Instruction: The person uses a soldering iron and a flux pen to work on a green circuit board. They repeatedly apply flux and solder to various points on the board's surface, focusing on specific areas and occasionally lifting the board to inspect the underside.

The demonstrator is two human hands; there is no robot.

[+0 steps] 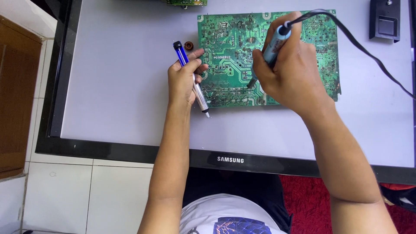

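Observation:
A green circuit board [225, 56] lies solder side up on a flat grey panel with a black frame [121, 86]. My right hand [294, 71] grips a blue soldering iron [274, 43] like a pen, its tip touching the board near the lower middle. A black cable [359, 45] runs from the iron off to the right. My left hand [183, 80] holds a blue and silver desoldering pump [190, 76], tip pointing down at the panel just left of the board. The fingers of that hand rest on the board's left edge.
A small brown ring-shaped coil [188, 45] lies on the panel beside the pump's top. A black stand part [385, 19] sits at the top right corner. Another green board [186, 2] peeks in at the top edge. White floor tiles and a brown wooden piece [15, 95] are to the left.

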